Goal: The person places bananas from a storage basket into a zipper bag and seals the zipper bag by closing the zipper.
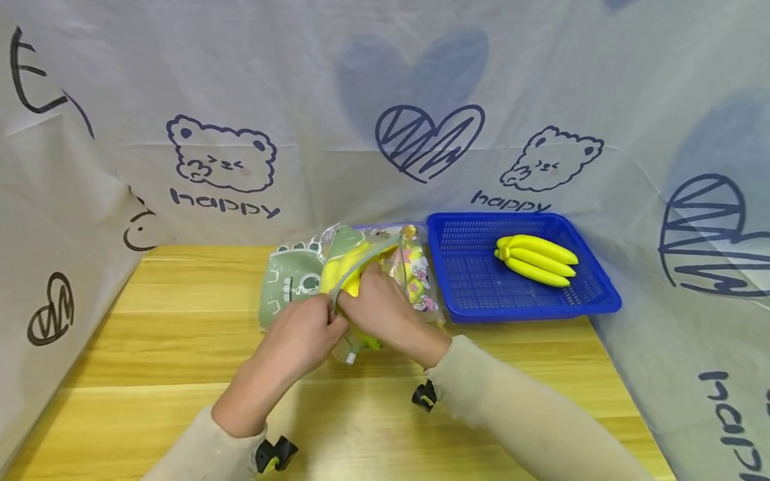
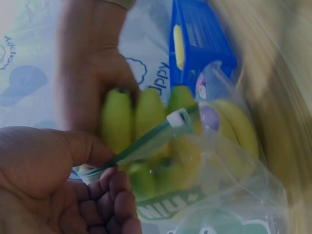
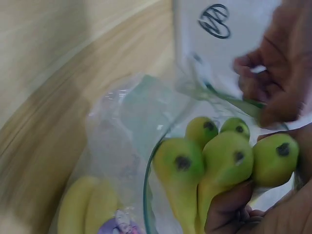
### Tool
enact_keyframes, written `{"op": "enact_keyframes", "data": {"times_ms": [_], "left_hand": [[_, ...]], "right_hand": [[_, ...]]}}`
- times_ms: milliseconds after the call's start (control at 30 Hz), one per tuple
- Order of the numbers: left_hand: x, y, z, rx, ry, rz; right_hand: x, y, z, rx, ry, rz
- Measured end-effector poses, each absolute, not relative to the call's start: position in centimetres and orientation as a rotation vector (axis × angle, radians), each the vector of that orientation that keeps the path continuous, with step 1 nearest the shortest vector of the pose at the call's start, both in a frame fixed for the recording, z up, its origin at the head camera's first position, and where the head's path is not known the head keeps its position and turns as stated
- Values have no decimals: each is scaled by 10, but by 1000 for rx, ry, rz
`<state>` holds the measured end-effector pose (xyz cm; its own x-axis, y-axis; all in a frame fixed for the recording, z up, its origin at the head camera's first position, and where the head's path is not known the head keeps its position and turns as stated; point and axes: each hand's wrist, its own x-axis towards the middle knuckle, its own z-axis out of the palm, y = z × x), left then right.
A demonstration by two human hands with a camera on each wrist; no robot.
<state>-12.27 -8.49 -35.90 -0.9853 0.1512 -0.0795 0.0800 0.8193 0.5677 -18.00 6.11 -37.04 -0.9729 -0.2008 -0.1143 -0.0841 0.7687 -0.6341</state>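
Note:
My left hand [image 1: 307,331] pinches the green zip edge of a clear zip bag [image 2: 229,185] between thumb and fingers. A white slider [image 2: 178,118] sits on that edge. My right hand [image 1: 385,310] reaches in at the bag's mouth and grips a bunch of bananas [image 3: 226,156], yellow with green, dark-tipped ends. In the right wrist view several of these ends stick up within the spread opening, with fingers [image 3: 226,207] curled against them. The lower part of the bunch shows through the clear plastic in the left wrist view.
A blue basket [image 1: 523,316] at the right holds a bunch of yellow bananas [image 1: 538,257]. Close beside it lies a cartoon-printed clear bag [image 1: 418,270] with yellow bananas [image 2: 239,126] inside. A green monster-print bag [image 1: 279,284] lies left of the hands. Printed white cloth [image 1: 337,180] surrounds the wooden table [image 1: 186,347].

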Motion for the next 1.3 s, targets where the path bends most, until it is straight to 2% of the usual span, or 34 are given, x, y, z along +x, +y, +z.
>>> {"op": "enact_keyframes", "data": {"times_ms": [267, 567, 767, 1000, 1300], "left_hand": [[-121, -83, -364, 241, 2905, 672], [-116, -81, -356, 291, 2797, 823], [-110, -77, -358, 279, 2913, 795], [-111, -81, -357, 302, 2733, 1013], [-122, -107, -341, 86, 3032, 739]], "right_hand": [[-191, 61, -362, -64, 2717, -1165], [-184, 52, -367, -87, 2674, -1102], [-187, 54, -365, 32, 2659, -1237], [-180, 46, -377, -171, 2769, -971], [-167, 43, -373, -495, 2916, -374]]}}
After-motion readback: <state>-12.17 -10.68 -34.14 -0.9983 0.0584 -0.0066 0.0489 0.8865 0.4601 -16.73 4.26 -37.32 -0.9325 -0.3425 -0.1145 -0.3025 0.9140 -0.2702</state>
